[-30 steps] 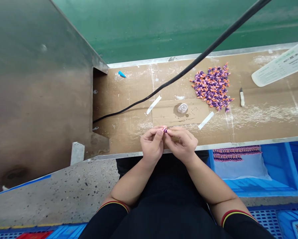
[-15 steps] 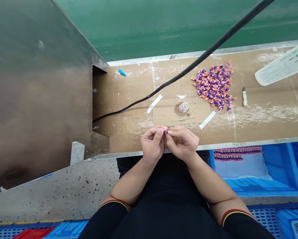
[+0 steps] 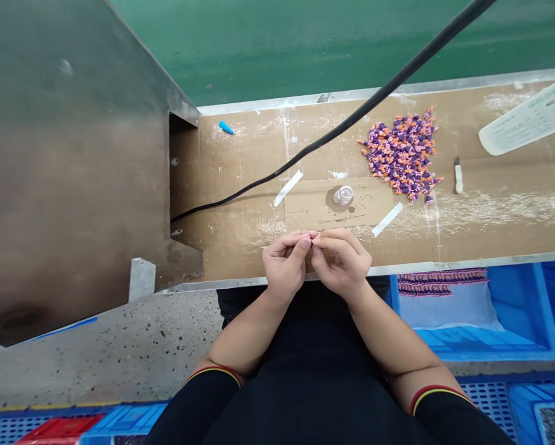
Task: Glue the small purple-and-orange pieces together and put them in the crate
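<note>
Your left hand (image 3: 284, 262) and right hand (image 3: 345, 262) pinch one tiny piece (image 3: 311, 238), mostly hidden between fingertips, above the cardboard (image 3: 240, 247)'s near edge; a slack pinch could drop it floorward; a forward knock could tip the clear cup (image 3: 343, 196).

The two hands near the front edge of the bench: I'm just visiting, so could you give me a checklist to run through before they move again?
1. Hands together: ok. The left hand and right hand meet at their fingertips.
2. Small piece set properly between the fingertips: cannot tell; they cover nearly all of it.
3. Purple, pink and orange pile clear of the hands: ok, it lies apart, beyond the right hand.
4. Dry surface around the clear container: not ok, a dark, wet-looking patch shows beside it.
5. Black cable clear of the hands: ok, it runs beyond them.
</note>
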Demonstrator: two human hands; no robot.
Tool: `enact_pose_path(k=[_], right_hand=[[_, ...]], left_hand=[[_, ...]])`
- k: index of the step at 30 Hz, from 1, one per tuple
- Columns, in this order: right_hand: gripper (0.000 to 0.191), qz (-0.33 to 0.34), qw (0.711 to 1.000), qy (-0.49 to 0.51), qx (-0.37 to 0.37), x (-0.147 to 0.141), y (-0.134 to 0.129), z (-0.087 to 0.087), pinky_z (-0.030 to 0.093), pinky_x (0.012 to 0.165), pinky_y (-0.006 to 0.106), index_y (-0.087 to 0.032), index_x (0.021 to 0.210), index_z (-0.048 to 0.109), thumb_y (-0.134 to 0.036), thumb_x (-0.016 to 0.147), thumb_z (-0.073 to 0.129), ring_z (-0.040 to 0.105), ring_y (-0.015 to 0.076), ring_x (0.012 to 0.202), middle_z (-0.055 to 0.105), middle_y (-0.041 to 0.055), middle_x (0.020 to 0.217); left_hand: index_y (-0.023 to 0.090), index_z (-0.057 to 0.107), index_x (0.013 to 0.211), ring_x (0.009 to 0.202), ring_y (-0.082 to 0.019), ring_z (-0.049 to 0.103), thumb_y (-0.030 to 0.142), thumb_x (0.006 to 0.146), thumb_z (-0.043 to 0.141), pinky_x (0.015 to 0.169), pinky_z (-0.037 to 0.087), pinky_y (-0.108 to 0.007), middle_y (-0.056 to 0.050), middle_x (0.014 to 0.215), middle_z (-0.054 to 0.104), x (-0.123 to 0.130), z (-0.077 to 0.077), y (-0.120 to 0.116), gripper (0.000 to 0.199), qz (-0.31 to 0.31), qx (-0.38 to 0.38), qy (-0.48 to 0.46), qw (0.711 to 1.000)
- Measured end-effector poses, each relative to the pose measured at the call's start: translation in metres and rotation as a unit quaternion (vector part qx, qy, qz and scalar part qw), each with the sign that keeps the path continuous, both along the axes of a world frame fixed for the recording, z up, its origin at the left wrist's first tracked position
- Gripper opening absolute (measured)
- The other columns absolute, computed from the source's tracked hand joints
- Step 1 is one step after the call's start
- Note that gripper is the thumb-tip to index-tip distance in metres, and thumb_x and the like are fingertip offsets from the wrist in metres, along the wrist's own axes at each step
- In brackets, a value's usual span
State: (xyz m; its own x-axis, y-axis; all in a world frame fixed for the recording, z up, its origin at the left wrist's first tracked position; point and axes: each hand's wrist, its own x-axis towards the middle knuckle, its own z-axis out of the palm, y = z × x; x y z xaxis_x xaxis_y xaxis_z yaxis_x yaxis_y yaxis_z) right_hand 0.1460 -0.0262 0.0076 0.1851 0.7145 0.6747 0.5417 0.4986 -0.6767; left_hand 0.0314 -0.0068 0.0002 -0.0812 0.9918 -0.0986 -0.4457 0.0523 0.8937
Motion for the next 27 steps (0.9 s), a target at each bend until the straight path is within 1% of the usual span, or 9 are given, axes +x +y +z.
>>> enact_pose_path(k=[4, 9, 11, 14, 17, 21, 23, 25, 27], right_hand=[[0.033, 0.002, 1.000, -0.014, 0.014, -0.002, 0.000, 0.000, 0.070, 0.072, 0.030, -0.030, 0.116, 0.072, -0.007, 0.093, 0.075, 0.078, 0.0166, 0.080, 0.079, 0.0012, 0.097], [0.035, -0.004, 1.000, -0.017, 0.026, -0.003, -0.001, -0.002, 0.069, 0.071, 0.030, -0.032, 0.116, 0.073, -0.007, 0.092, 0.075, 0.078, 0.0163, 0.077, 0.080, -0.0001, 0.096], [0.034, -0.008, 1.000, -0.007, 0.022, 0.000, -0.003, -0.002, 0.069, 0.070, 0.030, -0.031, 0.115, 0.074, -0.007, 0.091, 0.076, 0.078, 0.0162, 0.076, 0.080, 0.0000, 0.095], [0.022, -0.040, 0.999, 0.016, -0.001, 0.004, -0.004, -0.001, 0.068, 0.067, 0.032, -0.029, 0.107, 0.074, -0.012, 0.093, 0.075, 0.077, 0.0174, 0.075, 0.079, 0.0008, 0.091], [0.012, -0.066, 0.996, 0.048, -0.024, 0.003, -0.002, -0.002, 0.067, 0.066, 0.034, -0.027, 0.104, 0.073, -0.017, 0.098, 0.071, 0.077, 0.0188, 0.076, 0.078, 0.0024, 0.089], [0.014, -0.056, 0.995, 0.079, -0.028, 0.003, 0.003, -0.002, 0.066, 0.071, 0.033, -0.026, 0.109, 0.074, -0.015, 0.101, 0.069, 0.077, 0.0190, 0.083, 0.078, 0.0030, 0.094], [0.018, -0.059, 0.996, 0.067, -0.023, 0.013, 0.007, 0.001, 0.066, 0.074, 0.034, -0.027, 0.111, 0.074, -0.014, 0.101, 0.069, 0.077, 0.0196, 0.087, 0.077, 0.0028, 0.096], [0.020, -0.076, 0.997, 0.024, -0.021, 0.030, 0.013, 0.005, 0.065, 0.077, 0.036, -0.028, 0.112, 0.076, -0.013, 0.101, 0.068, 0.076, 0.0203, 0.089, 0.077, 0.0031, 0.098], [0.020, -0.102, 0.994, -0.045, -0.017, 0.050, 0.022, 0.008, 0.064, 0.077, 0.036, -0.028, 0.112, 0.077, -0.013, 0.101, 0.068, 0.074, 0.0205, 0.089, 0.077, 0.0036, 0.099]], left_hand=[[0.024, 0.083, 0.075, 0.077, -0.012, 0.079, 0.049, 0.071, 0.102, 0.074, 0.066, -0.019, -0.004, 0.084, 0.082, 0.000, 0.000, 0.002, 0.032, 0.002, -0.026, -0.053, 0.998], [0.021, 0.080, 0.076, 0.074, -0.011, 0.076, 0.052, 0.070, 0.102, 0.071, 0.064, -0.020, -0.003, 0.085, 0.081, -0.005, -0.002, 0.003, 0.038, -0.003, -0.059, -0.059, 0.996], [0.022, 0.079, 0.076, 0.072, -0.009, 0.073, 0.050, 0.072, 0.101, 0.070, 0.063, -0.021, -0.002, 0.085, 0.080, -0.009, -0.004, 0.008, 0.037, 0.016, -0.054, -0.068, 0.996], [0.022, 0.078, 0.080, 0.073, -0.009, 0.070, 0.053, 0.075, 0.099, 0.070, 0.062, -0.022, -0.001, 0.085, 0.079, -0.013, -0.007, 0.016, 0.038, 0.041, -0.037, -0.069, 0.996], [0.021, 0.076, 0.083, 0.072, -0.010, 0.070, 0.058, 0.079, 0.095, 0.069, 0.061, -0.023, -0.002, 0.084, 0.077, -0.013, -0.008, 0.018, 0.042, 0.028, -0.026, -0.058, 0.998], [0.020, 0.073, 0.084, 0.066, -0.010, 0.070, 0.059, 0.085, 0.090, 0.064, 0.060, -0.022, -0.001, 0.079, 0.076, -0.009, -0.006, 0.015, 0.042, 0.019, -0.005, -0.069, 0.997], [0.021, 0.073, 0.082, 0.061, -0.010, 0.068, 0.059, 0.086, 0.089, 0.058, 0.057, -0.021, 0.000, 0.073, 0.074, -0.008, -0.005, 0.014, 0.042, 0.024, 0.001, -0.076, 0.997], [0.021, 0.076, 0.081, 0.058, -0.010, 0.067, 0.059, 0.084, 0.091, 0.055, 0.056, -0.021, 0.000, 0.070, 0.073, -0.006, -0.005, 0.013, 0.040, 0.029, 0.004, -0.073, 0.997], [0.023, 0.082, 0.087, 0.062, -0.012, 0.069, 0.056, 0.082, 0.093, 0.058, 0.059, -0.024, -0.002, 0.074, 0.076, -0.004, -0.006, 0.011, 0.035, 0.027, 0.007, -0.062, 0.998]])
